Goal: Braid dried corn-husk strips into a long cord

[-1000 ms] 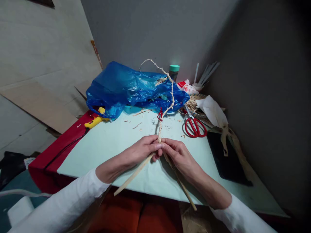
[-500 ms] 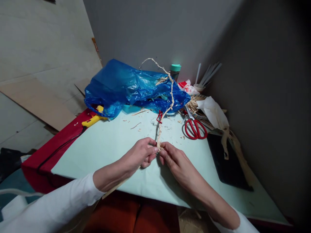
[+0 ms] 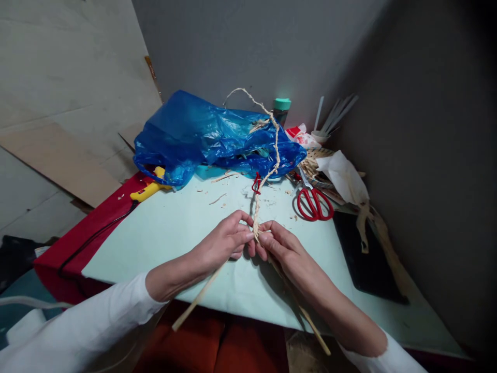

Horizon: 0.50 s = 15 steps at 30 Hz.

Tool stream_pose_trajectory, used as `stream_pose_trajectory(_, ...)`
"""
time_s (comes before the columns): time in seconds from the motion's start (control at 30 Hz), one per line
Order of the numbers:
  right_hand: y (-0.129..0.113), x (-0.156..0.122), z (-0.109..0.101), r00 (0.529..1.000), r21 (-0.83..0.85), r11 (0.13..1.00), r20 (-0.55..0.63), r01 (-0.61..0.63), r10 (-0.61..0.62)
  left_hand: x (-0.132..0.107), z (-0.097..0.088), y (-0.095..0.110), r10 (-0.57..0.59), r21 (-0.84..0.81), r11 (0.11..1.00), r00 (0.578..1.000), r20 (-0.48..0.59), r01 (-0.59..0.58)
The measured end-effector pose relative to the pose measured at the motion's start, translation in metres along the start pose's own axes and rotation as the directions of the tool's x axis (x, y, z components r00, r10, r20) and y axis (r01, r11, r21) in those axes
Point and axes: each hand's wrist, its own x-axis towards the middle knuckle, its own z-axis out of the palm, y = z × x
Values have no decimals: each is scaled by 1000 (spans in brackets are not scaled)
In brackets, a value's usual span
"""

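A pale braided straw cord (image 3: 277, 150) rises from between my hands, passes a red tie (image 3: 257, 183) and curves back over a blue plastic bag. My left hand (image 3: 227, 238) pinches the near end of the braid between thumb and fingers. On the other side, my right hand (image 3: 277, 243) grips the same end, its fingertips almost touching the left ones. One loose straw strand (image 3: 198, 303) hangs below the left hand toward the table edge. Another strand (image 3: 306, 316) slants down under the right forearm. The fingers partly hide the crossing of the strands.
Red-handled scissors (image 3: 314, 203) lie right of the braid, near a woven basket (image 3: 324, 154) and a black flat board (image 3: 365, 259). The blue plastic bag (image 3: 202, 134) spreads across the back. A yellow corded tool (image 3: 147, 191) rests at left. Straw scraps dot the pale table cover (image 3: 155, 243).
Two loose strands now show below my hands, one on each side; before, only part of the left one showed. My right fingers have shifted slightly at the braid's end.
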Motion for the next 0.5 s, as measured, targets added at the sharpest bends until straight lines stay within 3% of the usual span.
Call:
stream_pose_trajectory(0.13,-2,1,1,1000,28,1000,17,3,-4,1,-4,1,-49,-40,998,999,21,50)
stream_pose_trajectory(0.27,-3,1,-1,996,-27,996,-33,-84,83,3,-5,0,-67,-25,997,998,17,67)
stream_pose_trajectory(0.5,-8,1,-2,996,17,996,10,-84,83,3,-6,-1,-36,142,989,996,-80,47)
